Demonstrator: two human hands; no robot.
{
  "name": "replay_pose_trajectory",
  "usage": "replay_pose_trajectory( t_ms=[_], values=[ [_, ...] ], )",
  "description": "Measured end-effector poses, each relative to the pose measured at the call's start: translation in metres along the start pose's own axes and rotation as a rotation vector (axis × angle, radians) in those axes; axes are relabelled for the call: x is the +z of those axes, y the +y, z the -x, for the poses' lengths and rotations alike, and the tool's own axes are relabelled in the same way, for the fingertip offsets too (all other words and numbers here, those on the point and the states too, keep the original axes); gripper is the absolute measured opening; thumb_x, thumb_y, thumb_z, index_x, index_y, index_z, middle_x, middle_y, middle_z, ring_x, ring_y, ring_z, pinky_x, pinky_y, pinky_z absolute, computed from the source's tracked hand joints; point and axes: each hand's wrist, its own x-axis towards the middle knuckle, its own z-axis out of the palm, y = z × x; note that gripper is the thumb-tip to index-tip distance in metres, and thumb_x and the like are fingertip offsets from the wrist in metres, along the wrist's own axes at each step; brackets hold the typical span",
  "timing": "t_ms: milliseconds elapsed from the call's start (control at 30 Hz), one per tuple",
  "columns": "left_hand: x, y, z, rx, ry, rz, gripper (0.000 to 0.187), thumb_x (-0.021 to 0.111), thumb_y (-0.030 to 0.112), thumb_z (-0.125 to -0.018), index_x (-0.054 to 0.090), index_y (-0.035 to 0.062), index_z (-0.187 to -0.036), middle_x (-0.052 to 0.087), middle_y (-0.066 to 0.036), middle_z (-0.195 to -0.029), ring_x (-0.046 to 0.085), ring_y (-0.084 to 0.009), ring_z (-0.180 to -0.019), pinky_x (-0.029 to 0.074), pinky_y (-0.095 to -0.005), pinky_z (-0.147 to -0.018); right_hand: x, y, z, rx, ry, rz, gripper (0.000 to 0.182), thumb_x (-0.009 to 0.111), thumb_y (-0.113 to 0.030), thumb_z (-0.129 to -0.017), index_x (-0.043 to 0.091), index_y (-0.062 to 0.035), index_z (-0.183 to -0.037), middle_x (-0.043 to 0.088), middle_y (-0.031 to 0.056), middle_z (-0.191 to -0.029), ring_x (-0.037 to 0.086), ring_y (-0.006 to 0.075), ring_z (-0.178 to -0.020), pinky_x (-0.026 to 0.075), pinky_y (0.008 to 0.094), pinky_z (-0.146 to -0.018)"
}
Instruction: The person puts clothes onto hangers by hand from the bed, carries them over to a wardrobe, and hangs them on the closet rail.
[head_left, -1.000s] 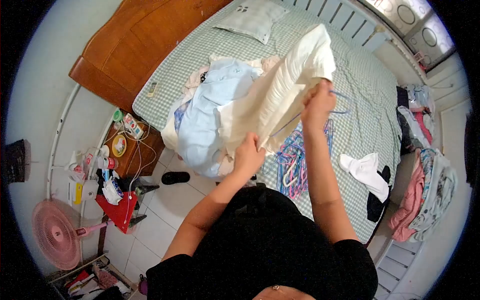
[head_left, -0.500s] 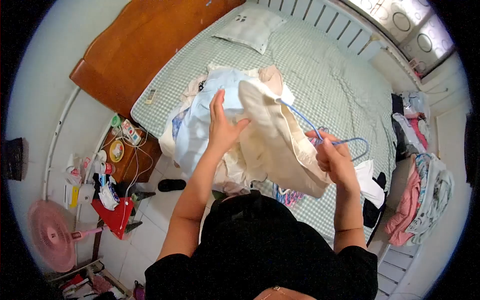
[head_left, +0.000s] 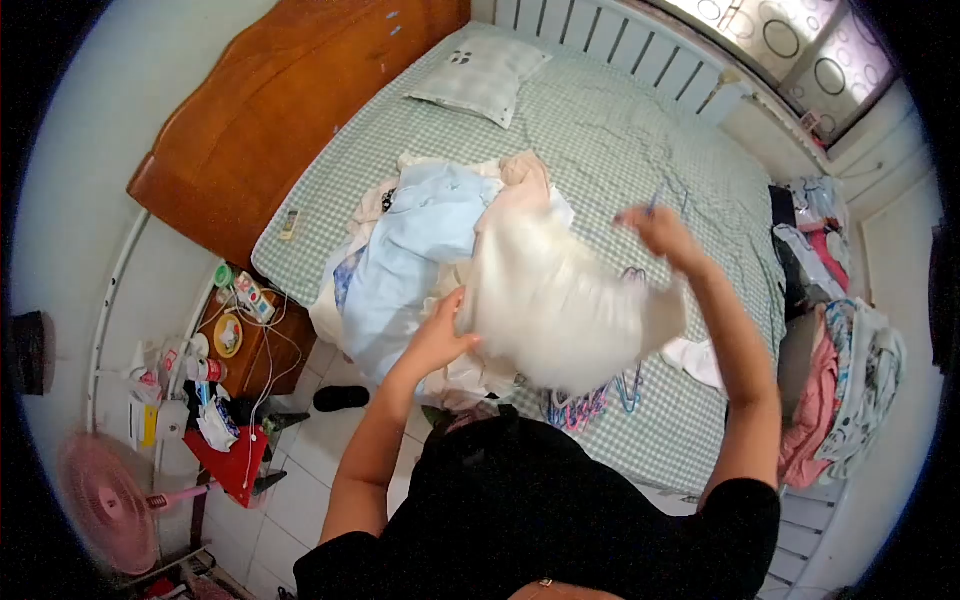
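Note:
A cream garment, smeared by motion, spreads in front of me over the bed. My left hand is at its left edge, thumb and fingers apart. Up and to the right, my right hand is closed on a blue clothes hanger, which is thin and blurred. The hanger looks separate from the garment. Behind my left hand lies a pile of clothes with a light blue garment on top and a beige piece beside it. Several coloured hangers show below the cream garment.
The bed has a green checked sheet, a pillow and a wooden headboard. At left stand a cluttered nightstand and a pink fan. Clothes hang over the right side. A white cloth lies near my right arm.
My right hand has lifted away up and forward with the hanger, which was at the garment's opening before. The cream garment has dropped and spread. My left hand has lowered to its edge.

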Motion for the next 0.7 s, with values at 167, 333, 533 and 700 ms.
replay_pose_trajectory(
  t_ms=[167,333,533,700],
  values=[
    [-0.019,-0.009,0.004,-0.096,0.034,0.061,0.063,0.066,0.021,-0.074,0.037,0.0093,-0.129,0.042,-0.014,-0.122,0.051,-0.0255,-0.105,0.044,-0.0353,-0.085,-0.251,0.021,-0.169,0.003,1.157,0.729,0.043,0.040,-0.044,-0.087,0.063,-0.0081,-0.093,0.062,0.0187,-0.091,0.058,0.0351,-0.088,0.044,0.0427,-0.073],
    [-0.004,-0.039,0.008,-0.219,0.072,0.179,0.050,0.064,0.020,-0.076,0.046,0.0079,-0.121,0.045,-0.014,-0.117,0.055,-0.0252,-0.096,0.046,-0.0333,-0.079,-0.337,-0.128,-0.121,-0.525,1.757,1.225,0.020,0.048,-0.020,-0.086,0.060,-0.0044,-0.089,0.064,0.0107,-0.082,0.060,0.0267,-0.072,0.049,0.0359,-0.063],
    [0.018,-0.043,0.013,-0.253,0.002,0.171,0.044,0.061,0.019,-0.076,0.051,0.0074,-0.117,0.051,-0.015,-0.109,0.057,-0.0252,-0.090,0.046,-0.0330,-0.079,-0.222,-0.150,-0.155,-1.067,1.460,0.760,0.021,0.045,-0.009,-0.086,0.064,-0.0062,-0.096,0.062,0.0127,-0.100,0.057,0.0266,-0.094,0.043,0.0325,-0.085],
    [0.037,-0.072,0.011,-0.412,-0.074,0.088,0.042,0.061,0.021,-0.077,0.052,0.0071,-0.116,0.055,-0.014,-0.104,0.058,-0.0229,-0.088,0.045,-0.0330,-0.078,-0.123,-0.019,-0.253,-0.984,1.126,0.701,0.014,0.051,-0.014,-0.079,0.061,-0.0142,-0.089,0.063,0.0079,-0.080,0.060,0.0274,-0.079,0.047,0.0372,-0.070]
  ],
)
